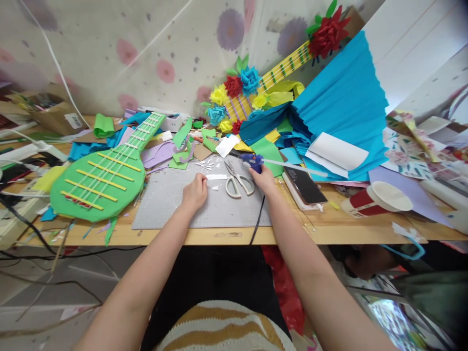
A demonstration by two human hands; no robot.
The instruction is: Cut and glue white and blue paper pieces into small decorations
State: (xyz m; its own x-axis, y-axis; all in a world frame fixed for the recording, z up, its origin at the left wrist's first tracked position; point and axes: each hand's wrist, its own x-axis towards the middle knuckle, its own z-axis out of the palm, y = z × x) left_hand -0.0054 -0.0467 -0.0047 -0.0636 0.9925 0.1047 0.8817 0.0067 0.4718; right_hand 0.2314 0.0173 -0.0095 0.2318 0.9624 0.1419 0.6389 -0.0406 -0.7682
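My left hand (195, 191) is closed in a pinch at the near end of a narrow white paper strip (217, 177) low over the grey cutting mat (161, 204). In my right hand (263, 180) is a blue hot glue gun (252, 160), its nozzle pointing left over the mat. A long whitish glue stick (296, 166) juts from the gun's back to the right. Between my hands lie scissors (239, 183) with pale handles, blades slightly apart. Small white scraps (210, 165) are scattered on the mat beyond the strip.
A green paper lute (102, 180) lies left. Behind stands a yellow flowered paper instrument (281, 70). Blue crepe paper (340, 107), a phone (306, 184) and a paper cup (376, 199) are at right. The gun's black cord (259, 219) crosses the table edge.
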